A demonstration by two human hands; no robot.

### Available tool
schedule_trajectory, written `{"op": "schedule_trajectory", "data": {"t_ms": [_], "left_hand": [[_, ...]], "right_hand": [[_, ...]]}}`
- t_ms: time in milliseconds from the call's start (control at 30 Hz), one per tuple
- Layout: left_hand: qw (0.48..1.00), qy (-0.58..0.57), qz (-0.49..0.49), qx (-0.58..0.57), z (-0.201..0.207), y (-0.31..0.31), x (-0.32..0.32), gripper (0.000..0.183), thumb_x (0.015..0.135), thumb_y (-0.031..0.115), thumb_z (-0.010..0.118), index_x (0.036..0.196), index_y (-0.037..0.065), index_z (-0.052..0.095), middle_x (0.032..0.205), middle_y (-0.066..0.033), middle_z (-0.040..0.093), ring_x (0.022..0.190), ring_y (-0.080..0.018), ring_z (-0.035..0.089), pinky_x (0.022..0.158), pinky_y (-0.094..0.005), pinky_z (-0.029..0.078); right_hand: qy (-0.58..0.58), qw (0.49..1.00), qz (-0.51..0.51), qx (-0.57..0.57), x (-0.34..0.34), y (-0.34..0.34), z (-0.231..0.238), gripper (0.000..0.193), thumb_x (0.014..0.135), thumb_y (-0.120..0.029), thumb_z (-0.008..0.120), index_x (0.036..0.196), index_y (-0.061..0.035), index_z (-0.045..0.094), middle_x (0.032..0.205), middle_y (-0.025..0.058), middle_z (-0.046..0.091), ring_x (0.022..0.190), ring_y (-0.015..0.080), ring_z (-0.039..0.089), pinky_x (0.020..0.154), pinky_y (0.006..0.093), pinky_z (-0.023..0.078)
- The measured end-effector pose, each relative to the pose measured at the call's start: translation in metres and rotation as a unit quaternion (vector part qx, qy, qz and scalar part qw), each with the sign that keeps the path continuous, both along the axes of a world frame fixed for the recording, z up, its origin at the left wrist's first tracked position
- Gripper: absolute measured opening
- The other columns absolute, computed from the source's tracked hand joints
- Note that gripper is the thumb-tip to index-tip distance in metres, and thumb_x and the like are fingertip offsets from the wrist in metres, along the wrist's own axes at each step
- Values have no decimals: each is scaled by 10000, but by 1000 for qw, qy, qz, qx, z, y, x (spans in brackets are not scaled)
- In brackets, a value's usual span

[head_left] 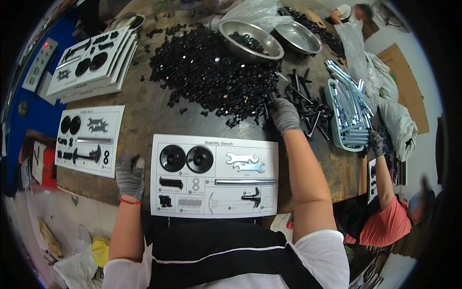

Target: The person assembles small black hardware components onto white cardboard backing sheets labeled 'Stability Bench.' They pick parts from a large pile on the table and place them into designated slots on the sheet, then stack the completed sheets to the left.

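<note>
My left hand [130,176], in a grey knit glove, rests at the table's front edge beside a white printed card [202,138]. Its thumb stands apart from the fingers and nothing shows in it. On that card lie two black round discs [173,158], two silver wrenches [245,163], a chrome tube [244,182], a black ribbed grip [171,183] and a black T-shaped part [251,197]. Farther off, my gloved right hand [286,116] reaches between a large heap of small black bolts [207,72] and a pile of longer black parts [308,103]. Its fingertips are lost against the dark pieces.
Another filled card [89,139] lies left, below a stack of filled cards [91,62]. Metal bowls [250,41] stand behind the heap. Right is a pale green basket [347,144] of metal tubes, where a co-worker's gloved hand [377,143] reaches. Another person is at the far right.
</note>
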State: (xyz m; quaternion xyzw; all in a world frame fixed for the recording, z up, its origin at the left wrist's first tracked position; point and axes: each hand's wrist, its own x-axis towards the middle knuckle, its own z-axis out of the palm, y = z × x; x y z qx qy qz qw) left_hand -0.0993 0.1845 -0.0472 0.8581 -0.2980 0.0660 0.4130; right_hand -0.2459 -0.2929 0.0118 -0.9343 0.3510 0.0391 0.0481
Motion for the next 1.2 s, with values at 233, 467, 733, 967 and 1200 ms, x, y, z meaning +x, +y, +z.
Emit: {"op": "schedule_trajectory", "data": {"t_ms": [233, 467, 733, 967, 1200], "left_hand": [[1000, 6, 9, 7, 9, -4, -2, 190, 824, 129, 718, 980, 44, 651, 977, -140, 612, 895, -316, 594, 790, -398, 491], [1000, -4, 16, 16, 9, -3, -3, 194, 823, 142, 729, 976, 41, 668, 1006, -138, 627, 933, -311, 609, 833, -394, 505], [999, 42, -12, -19, 6, 3, -4, 201, 830, 112, 722, 1003, 25, 667, 1034, -125, 626, 956, -277, 609, 863, -371, 497], [995, 87, -32, -31, 9, 4, -4, 194, 851, 21, 680, 1043, 13, 655, 1058, -111, 616, 979, -239, 597, 888, -334, 488], [997, 63, -28, -26, 11, 2, -4, 194, 852, 38, 683, 1044, 18, 657, 1074, -120, 623, 1003, -263, 594, 917, -355, 473]], "right_hand": [[-75, 997, -14, -27, -15, 27, 1, 304, 798, -177, 670, 1080, -64, 683, 1069, 183, 680, 973, 365, 656, 861, 433, 527], [-197, 936, 204, 207, -54, 230, 16, 225, 801, -53, 723, 1014, -45, 652, 884, 122, 676, 759, 234, 681, 680, 339, 557], [-121, 948, 168, 242, -45, 284, 19, 408, 782, -89, 742, 1161, -35, 603, 961, 155, 628, 766, 280, 658, 675, 395, 557], [-70, 937, 194, 282, -38, 278, 16, 407, 808, -78, 726, 1195, -60, 601, 941, 150, 660, 805, 269, 676, 720, 352, 561], [-63, 923, 193, 326, -34, 274, 12, 272, 826, -98, 721, 1079, -40, 639, 871, 142, 678, 775, 256, 680, 712, 358, 551]]}}
